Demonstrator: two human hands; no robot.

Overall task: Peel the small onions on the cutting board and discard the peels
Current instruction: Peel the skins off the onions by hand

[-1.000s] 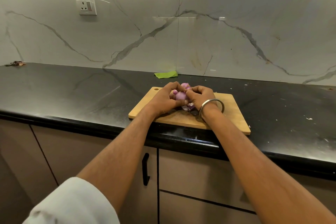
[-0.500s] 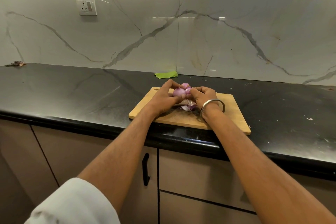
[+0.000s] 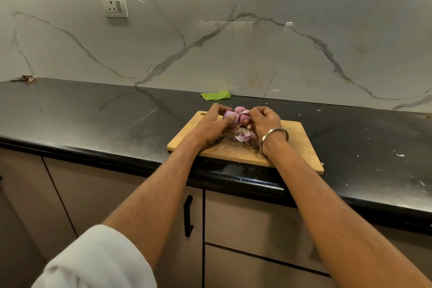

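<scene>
A wooden cutting board (image 3: 292,147) lies on the black counter near its front edge. Above the board's far left part, my left hand (image 3: 211,124) grips a small purple onion (image 3: 228,116) between thumb and fingers. My right hand (image 3: 264,121), with a metal bangle on the wrist, pinches a strip of pale peel (image 3: 243,113) still attached to that onion. Two more small onions, one (image 3: 239,109) behind and one (image 3: 244,120) to the right, sit partly hidden behind the hands. A small heap of loose purple peels (image 3: 243,137) lies on the board under my hands.
The black counter (image 3: 93,119) stretches left and right, with white specks on its right part. A green scrap (image 3: 216,95) lies by the marble wall behind the board. Brown bits (image 3: 24,78) sit at the far left. Cabinet doors with a black handle (image 3: 188,216) are below.
Both hands have lifted a little off the board and drawn apart. The onion is more exposed, a peel strip stretches between the hands, and the peel heap under them shows.
</scene>
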